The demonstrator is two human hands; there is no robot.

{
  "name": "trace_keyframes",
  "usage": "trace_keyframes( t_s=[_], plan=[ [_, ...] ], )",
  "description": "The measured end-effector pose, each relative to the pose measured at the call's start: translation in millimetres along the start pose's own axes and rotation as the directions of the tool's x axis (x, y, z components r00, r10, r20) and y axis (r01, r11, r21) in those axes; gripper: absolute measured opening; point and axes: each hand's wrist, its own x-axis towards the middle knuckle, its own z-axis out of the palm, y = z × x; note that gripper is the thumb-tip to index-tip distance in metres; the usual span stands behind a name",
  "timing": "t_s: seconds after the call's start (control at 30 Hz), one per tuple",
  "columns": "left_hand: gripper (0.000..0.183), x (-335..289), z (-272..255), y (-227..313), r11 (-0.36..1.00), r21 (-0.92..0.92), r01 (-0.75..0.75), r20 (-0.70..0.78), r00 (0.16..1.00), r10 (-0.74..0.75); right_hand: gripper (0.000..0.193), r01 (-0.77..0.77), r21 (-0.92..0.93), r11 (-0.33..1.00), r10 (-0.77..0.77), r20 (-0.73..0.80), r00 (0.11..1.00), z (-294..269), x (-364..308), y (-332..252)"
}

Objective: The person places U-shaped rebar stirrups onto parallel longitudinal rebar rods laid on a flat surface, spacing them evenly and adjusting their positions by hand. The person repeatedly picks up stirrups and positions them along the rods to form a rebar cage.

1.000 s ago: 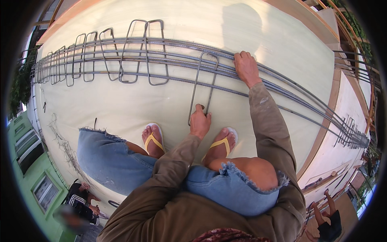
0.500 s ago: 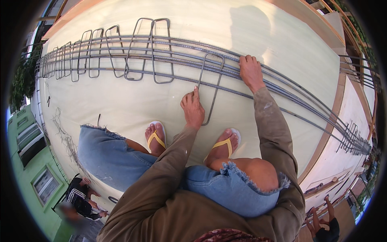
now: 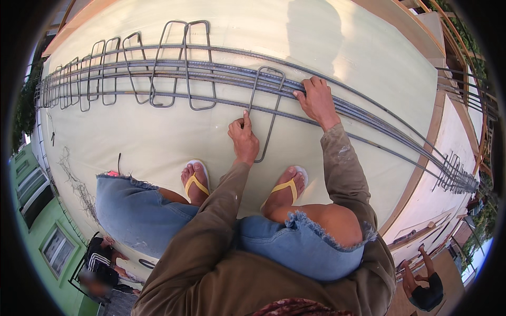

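Observation:
A bent steel stirrup [image 3: 272, 124] hangs around the long rebars, its lower end resting on the pale sheet in front of my feet. My left hand [image 3: 244, 139] pinches the stirrup's left leg, with the index finger stretched up along it and the other fingers curled. Further right, my right hand [image 3: 319, 102] is closed over the middle rebar bundle [image 3: 358, 112], its fingertips on the far side. Behind that hand runs a separate upper rebar [image 3: 253, 57]. A lower rebar [image 3: 197, 97] passes through the stirrup between my hands and feet.
Several more stirrups [image 3: 185, 79] stand along the rebars to the left, others [image 3: 456, 171] cluster at the far right end. Loose tie wire [image 3: 74, 176] lies at left. One person [image 3: 105, 263] is at lower left, another [image 3: 427, 289] at lower right. Wooden edging [image 3: 414, 174] borders the sheet.
My right hand has shifted nearer and left, from the upper bars onto the middle bundle, and the upper rebar now runs free beyond it. My left hand stays at the stirrup. The view has shifted slightly.

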Motion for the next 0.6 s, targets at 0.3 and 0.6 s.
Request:
trace_keyframes(
  t_s=[0.3,0.6],
  plan=[
    [0.033,9.5,-28.2,3.5,0.999,0.052,0.016,-0.040,0.999,-0.014,0.019,-0.306,-0.014,0.952,0.305,-0.054,0.951,9.1,32.9,10.4],
    [0.032,-2.3,-11.2,-7.0,0.985,0.159,0.064,-0.086,0.995,-0.051,0.023,-0.278,0.008,0.960,0.278,0.047,0.960,10.1,27.4,17.2]
  ],
)
